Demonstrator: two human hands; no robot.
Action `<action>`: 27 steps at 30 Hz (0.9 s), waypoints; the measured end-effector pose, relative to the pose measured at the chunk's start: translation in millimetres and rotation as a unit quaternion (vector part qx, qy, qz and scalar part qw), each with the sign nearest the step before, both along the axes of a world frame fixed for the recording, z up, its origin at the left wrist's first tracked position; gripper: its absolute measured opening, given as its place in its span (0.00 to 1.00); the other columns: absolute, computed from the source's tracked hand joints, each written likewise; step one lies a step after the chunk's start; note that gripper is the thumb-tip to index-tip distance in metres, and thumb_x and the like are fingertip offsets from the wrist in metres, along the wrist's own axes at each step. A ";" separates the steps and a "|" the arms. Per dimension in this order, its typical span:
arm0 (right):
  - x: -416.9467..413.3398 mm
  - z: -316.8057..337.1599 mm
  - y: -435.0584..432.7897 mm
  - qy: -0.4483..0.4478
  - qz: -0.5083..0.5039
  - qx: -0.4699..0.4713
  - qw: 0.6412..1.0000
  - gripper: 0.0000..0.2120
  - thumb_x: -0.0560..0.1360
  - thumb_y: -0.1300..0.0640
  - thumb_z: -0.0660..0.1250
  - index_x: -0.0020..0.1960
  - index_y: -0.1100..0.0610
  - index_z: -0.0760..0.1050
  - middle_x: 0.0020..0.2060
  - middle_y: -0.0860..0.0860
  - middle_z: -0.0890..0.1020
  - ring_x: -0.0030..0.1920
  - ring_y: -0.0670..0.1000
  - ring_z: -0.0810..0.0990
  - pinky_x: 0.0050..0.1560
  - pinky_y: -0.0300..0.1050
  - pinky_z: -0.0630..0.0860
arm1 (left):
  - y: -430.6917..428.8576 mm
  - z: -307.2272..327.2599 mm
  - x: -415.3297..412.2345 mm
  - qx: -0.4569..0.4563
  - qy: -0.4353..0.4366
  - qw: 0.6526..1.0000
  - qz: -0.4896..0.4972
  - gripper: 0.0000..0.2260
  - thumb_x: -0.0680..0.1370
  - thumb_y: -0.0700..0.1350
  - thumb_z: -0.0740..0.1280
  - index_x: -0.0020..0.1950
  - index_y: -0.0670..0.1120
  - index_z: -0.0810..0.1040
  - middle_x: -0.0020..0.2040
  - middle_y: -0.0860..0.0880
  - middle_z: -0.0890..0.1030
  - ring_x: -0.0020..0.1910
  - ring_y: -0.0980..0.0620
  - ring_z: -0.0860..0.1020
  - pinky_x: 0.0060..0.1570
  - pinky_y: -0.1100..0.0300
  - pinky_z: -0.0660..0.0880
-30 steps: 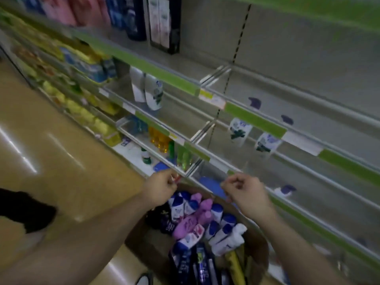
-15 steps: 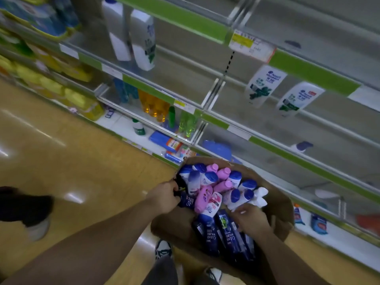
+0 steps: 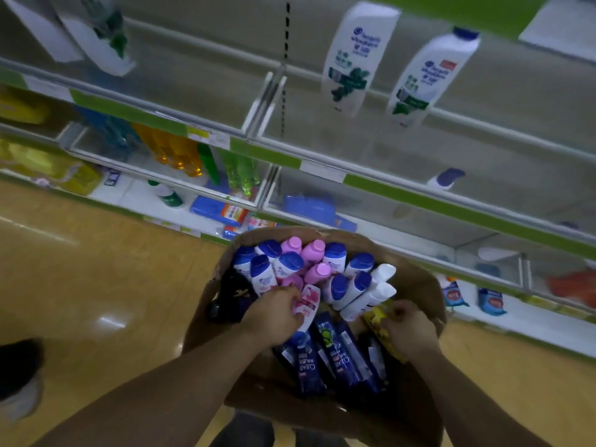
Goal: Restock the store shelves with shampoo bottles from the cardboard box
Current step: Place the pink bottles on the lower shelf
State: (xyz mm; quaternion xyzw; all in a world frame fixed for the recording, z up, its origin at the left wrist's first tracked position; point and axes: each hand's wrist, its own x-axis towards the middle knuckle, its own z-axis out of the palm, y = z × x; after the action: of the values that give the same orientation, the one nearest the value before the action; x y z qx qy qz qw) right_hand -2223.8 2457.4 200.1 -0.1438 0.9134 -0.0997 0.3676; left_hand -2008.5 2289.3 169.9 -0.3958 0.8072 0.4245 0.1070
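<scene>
A cardboard box (image 3: 422,285) stands on the floor below me, packed with white shampoo bottles with blue caps (image 3: 350,287), pink-capped bottles (image 3: 314,250) and dark blue bottles (image 3: 338,353). My left hand (image 3: 274,312) is inside the box, its fingers curled round a white and pink bottle (image 3: 308,303). On the box's right side, my right hand (image 3: 408,327) closes on a yellow bottle (image 3: 379,319). Two white shampoo bottles (image 3: 353,58) stand on the mostly bare shelf (image 3: 419,191) above.
The shelves to the left hold orange bottles (image 3: 175,148), green bottles (image 3: 240,171) and yellow packs (image 3: 67,171). Blue packets (image 3: 309,206) lie on the bottom shelf behind the box. Someone's dark shoe (image 3: 16,366) is on the tan floor at far left.
My view has tilted down to the box. Both hands have dropped from the shelf edge into the box; the left has moved right onto the pink bottle, the right onto the yellow one.
</scene>
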 end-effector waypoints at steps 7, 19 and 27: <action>-25.4 -24.8 -20.7 0.005 0.080 -0.031 0.996 0.20 0.76 0.39 0.60 0.66 0.43 0.63 0.52 0.53 0.81 0.50 0.58 0.81 0.47 0.49 0.73 | 35.8 -28.7 -67.9 -0.013 0.064 0.997 0.033 0.27 0.75 0.53 0.72 0.72 0.57 0.68 0.60 0.52 0.81 0.57 0.50 0.79 0.48 0.64 0.67; -41.1 -29.9 -31.6 0.074 0.120 -0.083 0.986 0.18 0.76 0.47 0.64 0.65 0.48 0.69 0.50 0.50 0.81 0.45 0.53 0.80 0.42 0.46 0.77 | 18.6 -44.0 -42.3 -0.098 -0.064 0.986 0.115 0.10 0.75 0.56 0.65 0.54 0.55 0.74 0.52 0.51 0.81 0.49 0.47 0.81 0.47 0.53 0.79; 19.6 -57.1 -98.6 0.128 0.351 -0.087 0.923 0.26 0.75 0.45 0.66 0.72 0.49 0.68 0.67 0.51 0.73 0.68 0.58 0.68 0.65 0.58 0.66 | 22.1 -79.1 -0.2 -0.119 -0.291 0.949 0.010 0.29 0.73 0.64 0.65 0.68 0.52 0.64 0.60 0.48 0.76 0.54 0.48 0.79 0.48 0.52 0.76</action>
State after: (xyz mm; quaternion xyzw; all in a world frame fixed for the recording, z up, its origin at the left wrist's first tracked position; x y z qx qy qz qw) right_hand -2204.2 2358.8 143.0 -0.4982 0.8314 -0.0242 0.2448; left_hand -2008.8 2311.4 90.8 -0.5201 0.7817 0.1928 0.2851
